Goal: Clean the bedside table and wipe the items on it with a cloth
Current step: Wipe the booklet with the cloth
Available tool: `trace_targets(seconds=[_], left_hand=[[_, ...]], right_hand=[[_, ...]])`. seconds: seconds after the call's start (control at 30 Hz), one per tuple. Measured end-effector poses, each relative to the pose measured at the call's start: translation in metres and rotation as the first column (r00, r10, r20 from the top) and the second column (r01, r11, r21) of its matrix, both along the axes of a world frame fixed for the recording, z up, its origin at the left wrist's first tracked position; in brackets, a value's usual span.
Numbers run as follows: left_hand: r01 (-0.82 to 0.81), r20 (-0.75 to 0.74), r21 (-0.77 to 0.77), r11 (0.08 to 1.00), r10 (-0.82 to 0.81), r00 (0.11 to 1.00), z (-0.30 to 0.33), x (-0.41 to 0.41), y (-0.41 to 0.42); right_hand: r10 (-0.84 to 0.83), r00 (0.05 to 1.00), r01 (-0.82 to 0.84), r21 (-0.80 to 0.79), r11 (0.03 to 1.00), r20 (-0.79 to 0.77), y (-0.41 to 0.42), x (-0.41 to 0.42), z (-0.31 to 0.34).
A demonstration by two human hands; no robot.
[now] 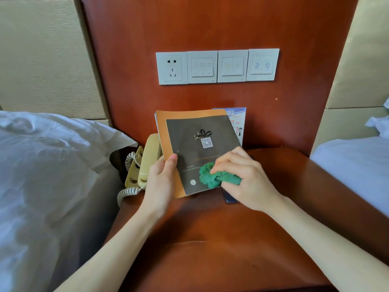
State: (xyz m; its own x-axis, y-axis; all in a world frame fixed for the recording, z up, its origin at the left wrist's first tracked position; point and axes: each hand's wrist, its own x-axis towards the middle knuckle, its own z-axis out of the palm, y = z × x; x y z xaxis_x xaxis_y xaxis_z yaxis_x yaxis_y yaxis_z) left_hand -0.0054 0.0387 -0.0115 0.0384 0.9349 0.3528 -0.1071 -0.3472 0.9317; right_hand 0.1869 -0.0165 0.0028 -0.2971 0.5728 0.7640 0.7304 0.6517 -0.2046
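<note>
Head camera looks forward and down, close over the bedside table (210, 239).

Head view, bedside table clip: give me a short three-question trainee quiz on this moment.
1. True or false: the green cloth is pressed against the booklet.
2. Which hand grips the booklet's edge? A) left hand B) right hand
3. Fill in: the beige corded ____ sits at the left of the bedside table.

Key: 1 true. 2 A; the right hand holds the cloth. 3 telephone.
</note>
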Motion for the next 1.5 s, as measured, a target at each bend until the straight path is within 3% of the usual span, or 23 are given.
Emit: trace_targets(seconds=[0.1,0.2,0.37,0.5,0.63,0.8,0.97,1.13,1.3,1.5], left_hand=[[0.052,-0.075,0.072,0.996,-0.047,0.996,0.0,-0.001,-0.003],[0.169,-0.161,0.05,0.984,-0.159,0.974,-0.001,0.002,-0.009],[0.229,-0.244,-0.028,0.973,-0.229,0.942,-0.003,0.01,-0.018],[0.227,-0.296,-0.008,0.974,-0.219,0.93,-0.002,0.018,-0.022],[0.183,-0.261,-0.002,0.983,-0.177,0.949,-0.002,0.018,-0.02],[0.143,-0.144,0.023,0.989,-0.138,0.98,-0.002,0.012,-0.013],[0.129,-0.034,0.019,0.991,-0.128,0.991,-0.002,0.007,-0.008],[0.058,0.036,-0.029,0.998,-0.057,0.998,-0.003,0.006,0.002],[0.047,0.06,-0.017,0.999,-0.046,0.997,-0.003,-0.001,0.008],[0.008,0.094,-0.031,0.999,-0.005,0.996,-0.002,-0.003,0.009]], right_hand=[[-0.208,0.975,0.213,0.064,0.975,-0.073,0.008,0.02,-0.001],[-0.375,0.894,0.392,0.023,0.92,-0.247,0.016,0.033,0.0],[-0.416,0.785,0.414,-0.111,0.904,-0.459,0.021,0.036,0.007],[-0.371,0.858,0.371,-0.071,0.926,-0.354,0.014,0.019,0.01],[-0.172,0.975,0.156,-0.116,0.981,-0.139,0.003,-0.004,0.005],[0.07,0.995,-0.083,-0.207,0.975,-0.07,-0.009,-0.019,-0.002],[0.185,0.983,-0.184,-0.25,0.951,-0.018,-0.016,-0.019,-0.002],[0.132,0.988,-0.146,-0.198,0.969,-0.082,-0.014,-0.004,0.002],[-0.061,0.984,0.032,-0.173,0.984,-0.165,-0.005,0.023,0.002],[-0.32,0.883,0.25,-0.233,0.94,-0.343,0.008,0.038,-0.002]])
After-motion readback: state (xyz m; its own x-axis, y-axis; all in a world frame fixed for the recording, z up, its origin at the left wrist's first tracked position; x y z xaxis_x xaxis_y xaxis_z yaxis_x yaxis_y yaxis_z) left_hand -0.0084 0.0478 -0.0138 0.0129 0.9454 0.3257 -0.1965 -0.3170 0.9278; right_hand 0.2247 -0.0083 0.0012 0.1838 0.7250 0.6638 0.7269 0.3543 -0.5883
